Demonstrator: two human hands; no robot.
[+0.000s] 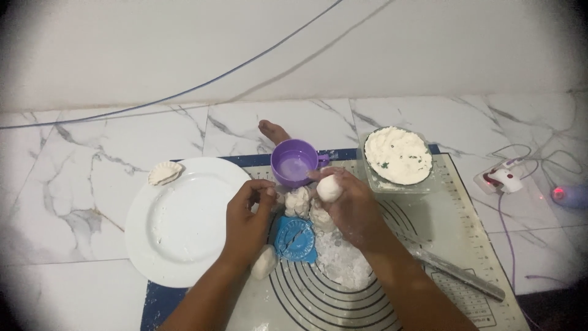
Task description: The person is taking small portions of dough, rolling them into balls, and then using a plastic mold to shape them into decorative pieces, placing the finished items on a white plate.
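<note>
My right hand (352,205) holds a small white dough ball (329,188) in its fingertips, just beside a purple cup (294,162) of water. Curled with fingers together, my left hand (247,219) hovers over the mat's left edge; I cannot tell if it pinches anything. Between the hands lie lumps of dough (298,202) and a blue dumpling press (294,239). Another dough piece (264,262) rests under my left wrist. A pile of flour (343,260) is spread on the mat.
A white plate (177,227) at left carries one folded dumpling (164,173) on its rim. A clear container of white filling (398,156) stands at back right. A rolling pin (456,273) lies on the marked baking mat (453,214). A power strip (503,179) with cables sits far right.
</note>
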